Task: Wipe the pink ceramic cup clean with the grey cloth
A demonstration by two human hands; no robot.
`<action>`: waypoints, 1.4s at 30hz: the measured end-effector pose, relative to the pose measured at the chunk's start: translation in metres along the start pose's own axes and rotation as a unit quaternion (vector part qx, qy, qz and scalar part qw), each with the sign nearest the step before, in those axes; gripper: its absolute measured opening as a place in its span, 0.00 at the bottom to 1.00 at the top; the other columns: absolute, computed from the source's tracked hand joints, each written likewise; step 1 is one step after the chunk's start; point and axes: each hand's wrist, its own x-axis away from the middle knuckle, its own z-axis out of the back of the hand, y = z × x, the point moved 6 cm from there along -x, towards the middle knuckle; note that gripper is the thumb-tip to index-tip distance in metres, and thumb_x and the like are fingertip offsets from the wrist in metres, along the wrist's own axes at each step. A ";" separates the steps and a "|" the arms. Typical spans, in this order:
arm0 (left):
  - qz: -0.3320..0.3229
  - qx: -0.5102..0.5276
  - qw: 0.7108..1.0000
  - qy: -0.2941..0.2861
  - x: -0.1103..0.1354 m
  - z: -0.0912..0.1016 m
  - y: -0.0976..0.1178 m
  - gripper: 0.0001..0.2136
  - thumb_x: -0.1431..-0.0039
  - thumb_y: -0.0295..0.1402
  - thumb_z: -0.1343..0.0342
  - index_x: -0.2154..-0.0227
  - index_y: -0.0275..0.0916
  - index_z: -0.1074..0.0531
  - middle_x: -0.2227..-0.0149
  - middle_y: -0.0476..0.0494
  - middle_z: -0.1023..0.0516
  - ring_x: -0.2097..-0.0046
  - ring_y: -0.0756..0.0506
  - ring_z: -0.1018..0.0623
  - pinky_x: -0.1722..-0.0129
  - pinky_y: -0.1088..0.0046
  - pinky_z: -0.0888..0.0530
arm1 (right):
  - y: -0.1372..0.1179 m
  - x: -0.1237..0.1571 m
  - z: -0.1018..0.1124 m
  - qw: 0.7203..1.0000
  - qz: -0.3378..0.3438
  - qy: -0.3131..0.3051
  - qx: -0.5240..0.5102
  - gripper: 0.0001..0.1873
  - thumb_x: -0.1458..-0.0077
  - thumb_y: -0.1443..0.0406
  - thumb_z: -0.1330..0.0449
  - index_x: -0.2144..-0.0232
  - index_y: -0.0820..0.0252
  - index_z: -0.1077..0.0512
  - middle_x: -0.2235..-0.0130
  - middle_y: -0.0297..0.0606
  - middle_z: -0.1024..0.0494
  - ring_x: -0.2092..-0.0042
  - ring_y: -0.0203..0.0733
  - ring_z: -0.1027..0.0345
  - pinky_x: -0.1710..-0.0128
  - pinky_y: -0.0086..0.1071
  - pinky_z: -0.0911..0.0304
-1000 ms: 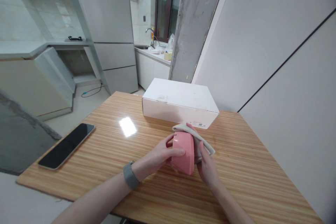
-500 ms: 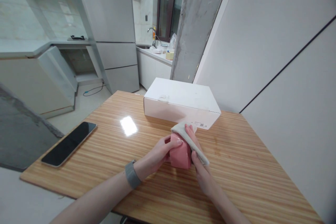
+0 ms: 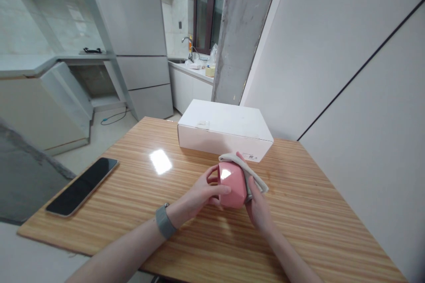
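Note:
A glossy pink faceted vessel [image 3: 234, 190], perhaps a cup or small pot, is tilted on its side just above the table. My left hand [image 3: 206, 190] grips it from the left, thumb lying across its near face and the other fingers around its left edge. A light grey cloth [image 3: 257, 177] drapes over the vessel's upper right side. My right hand [image 3: 257, 205] is closed on the cloth and presses it against the vessel, with the thumb in front. Most of the right fingers are hidden behind the cloth; a fingertip shows at the top.
Beyond the hands, a closed white box [image 3: 226, 124] sits on the wooden table [image 3: 146, 185]. A dark-screened phone [image 3: 83, 188] lies at the table's left edge. A pale wall [image 3: 352, 79] borders the right side; a fridge [image 3: 133, 13] and sink counter stand behind.
The pink vessel has turned in my hands, so more of its faceted side faces me. My right hand and the cloth have shifted around its right side. The view has moved slightly.

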 end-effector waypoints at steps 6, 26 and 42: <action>-0.011 0.006 1.000 -0.009 0.001 0.000 0.006 0.39 0.53 0.43 0.33 0.39 0.41 0.42 0.56 0.37 0.24 0.57 0.40 0.22 0.61 0.64 0.26 | -0.007 0.006 -0.007 0.997 0.064 -0.029 0.027 0.31 0.39 0.49 0.45 0.36 0.44 0.42 0.35 0.28 0.35 0.30 0.43 0.54 0.30 0.43 0.61; -0.087 -0.103 0.989 0.054 -0.002 0.005 0.008 0.41 0.61 0.39 0.27 0.42 0.44 0.38 0.46 0.36 0.30 0.58 0.43 0.22 0.59 0.67 0.25 | -0.008 -0.001 -0.008 0.998 0.042 0.014 -0.035 0.30 0.39 0.49 0.45 0.37 0.44 0.40 0.35 0.27 0.37 0.31 0.48 0.52 0.32 0.49 0.53; -0.050 0.029 0.998 0.027 -0.006 0.007 -0.006 0.33 0.52 0.44 0.34 0.43 0.45 0.37 0.42 0.36 0.33 0.46 0.37 0.28 0.59 0.66 0.25 | -0.004 0.008 -0.004 0.990 0.108 -0.015 0.085 0.27 0.38 0.51 0.45 0.38 0.43 0.38 0.33 0.25 0.40 0.28 0.41 0.66 0.28 0.44 0.74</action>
